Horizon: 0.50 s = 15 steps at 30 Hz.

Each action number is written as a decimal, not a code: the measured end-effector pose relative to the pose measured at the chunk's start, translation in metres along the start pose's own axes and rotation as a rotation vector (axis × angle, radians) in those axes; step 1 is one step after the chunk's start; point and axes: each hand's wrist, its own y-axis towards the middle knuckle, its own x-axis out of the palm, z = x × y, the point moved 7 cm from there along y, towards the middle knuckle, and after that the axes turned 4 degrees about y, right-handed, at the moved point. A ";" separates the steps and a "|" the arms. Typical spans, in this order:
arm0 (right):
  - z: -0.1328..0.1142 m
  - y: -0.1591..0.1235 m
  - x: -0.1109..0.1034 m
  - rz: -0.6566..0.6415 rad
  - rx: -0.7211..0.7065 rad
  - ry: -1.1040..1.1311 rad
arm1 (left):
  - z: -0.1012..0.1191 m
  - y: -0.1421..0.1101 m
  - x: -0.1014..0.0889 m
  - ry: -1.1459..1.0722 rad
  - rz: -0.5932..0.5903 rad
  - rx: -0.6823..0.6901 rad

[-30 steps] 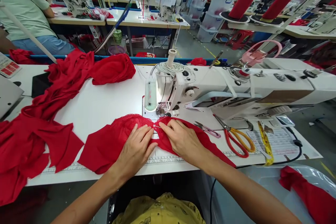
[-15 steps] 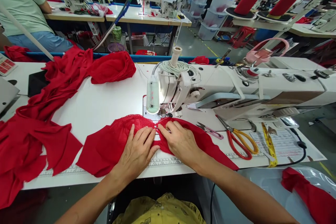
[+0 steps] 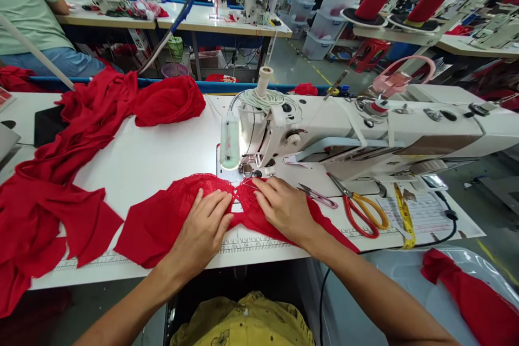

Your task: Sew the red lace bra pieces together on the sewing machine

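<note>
A red lace bra (image 3: pixel 162 221) lies spread on the table, its narrow middle just in front of the sewing machine's presser foot (image 3: pixel 246 169). My left hand (image 3: pixel 205 224) rests flat on the left cup, fingers stretched and slightly apart. Over the right cup, my right hand (image 3: pixel 284 211) has its fingers bent. A thin metal tool (image 3: pixel 249 185) pokes out from under its fingertips toward the bra's middle; its kind cannot be made out. The right fingers partly hide the cup's lace edge.
Thread snips (image 3: pixel 318 196), orange-and-red-handled scissors (image 3: pixel 365 213) and a yellow tape measure (image 3: pixel 404 216) lie right of the bra. Red fabric pieces (image 3: pixel 85 173) pile up on the left. A grey tub (image 3: pixel 389 281) stands at front right. A co-worker (image 3: pixel 28 16) sits at back left.
My right hand has turned and its fingers have shifted up along the lace; the metal tool's tip now shows past them. My left hand has slid slightly down, off the middle. The view has shifted slightly.
</note>
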 end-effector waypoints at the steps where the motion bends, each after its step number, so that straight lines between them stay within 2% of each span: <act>1: 0.004 -0.001 -0.003 0.039 0.018 0.067 | -0.002 0.001 -0.006 -0.042 0.041 -0.010; 3: 0.003 -0.002 -0.003 0.057 -0.016 0.195 | -0.004 0.003 -0.012 -0.101 0.095 -0.015; 4: 0.000 -0.003 0.000 0.040 -0.065 0.246 | -0.005 0.004 -0.011 -0.116 0.083 -0.009; 8: -0.011 -0.005 0.013 -0.040 -0.235 0.309 | -0.009 0.001 0.011 -0.028 -0.099 0.021; 11: -0.005 -0.007 0.018 -0.115 -0.242 0.308 | -0.017 -0.006 0.021 0.089 -0.189 0.023; 15: 0.002 -0.006 0.018 -0.206 -0.241 0.298 | -0.023 -0.010 0.022 0.149 -0.258 0.037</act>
